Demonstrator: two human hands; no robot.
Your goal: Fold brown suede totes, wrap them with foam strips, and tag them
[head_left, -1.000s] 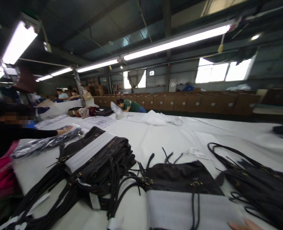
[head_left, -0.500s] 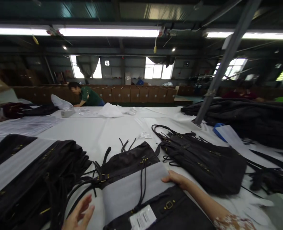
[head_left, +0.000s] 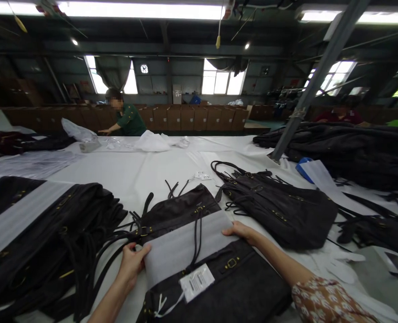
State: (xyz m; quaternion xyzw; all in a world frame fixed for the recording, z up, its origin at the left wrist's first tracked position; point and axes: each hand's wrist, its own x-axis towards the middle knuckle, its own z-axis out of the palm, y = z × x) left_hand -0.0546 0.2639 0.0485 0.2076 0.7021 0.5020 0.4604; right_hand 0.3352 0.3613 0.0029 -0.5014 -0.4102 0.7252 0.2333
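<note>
A dark handbag [head_left: 239, 278] lies flat in front of me, with a white foam sheet [head_left: 185, 244] across its middle. My left hand [head_left: 131, 264] is at the sheet's left edge, thumb on top and fingers curled by the bag's side, beside a dark strap. At the right edge, my right hand [head_left: 241, 231] presses its thumb on the sheet; its other fingers are partly hidden at the bag's side. Two thin dark cords [head_left: 198, 237] run over the foam. A white printed tag [head_left: 197, 282] lies on the bag's near part.
Stacked dark bags with a foam band [head_left: 27, 215] lie at left. Another dark handbag [head_left: 276, 204] rests at right, before a grey post [head_left: 296, 112]. A grey bin [head_left: 380, 273] is at lower right. Across the white table [head_left: 145, 170], a co-worker [head_left: 129, 119] leans over plastic bags.
My left hand has moved up and right from beside the bag to the foam sheet's left edge. My right hand stays at the right edge. The view has tilted down.
</note>
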